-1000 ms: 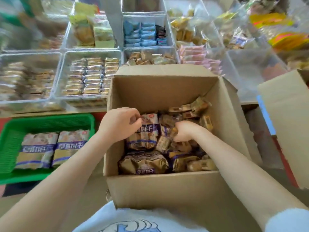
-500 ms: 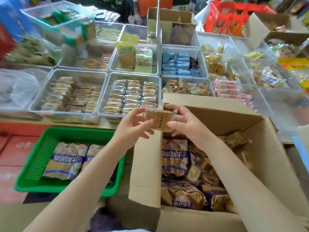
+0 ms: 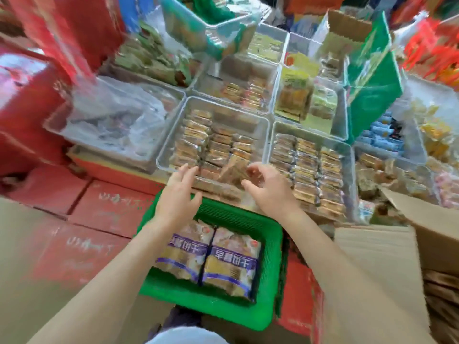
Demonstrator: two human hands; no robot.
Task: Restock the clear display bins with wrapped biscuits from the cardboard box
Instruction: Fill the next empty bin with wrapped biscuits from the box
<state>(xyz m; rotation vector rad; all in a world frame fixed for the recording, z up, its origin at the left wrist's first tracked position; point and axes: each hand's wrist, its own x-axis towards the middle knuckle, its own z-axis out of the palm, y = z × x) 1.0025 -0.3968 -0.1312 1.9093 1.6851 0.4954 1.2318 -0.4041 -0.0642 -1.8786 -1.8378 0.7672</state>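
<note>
We are looking at a snack shop's display. Across the middle of the frame sit clear bins (image 3: 213, 135) packed with rows of wrapped biscuits (image 3: 308, 165). At lower centre a green basket (image 3: 223, 306) holds larger packets, and red cartons (image 3: 82, 219) stack at lower left.

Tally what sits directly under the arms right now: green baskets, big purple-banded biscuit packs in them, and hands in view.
Green basket: 1
Big biscuit packs in it: 2, left pack and right pack, lying side by side
Hands: 2, left hand and right hand, both at the near edge of a clear bin
Total: 5
</note>
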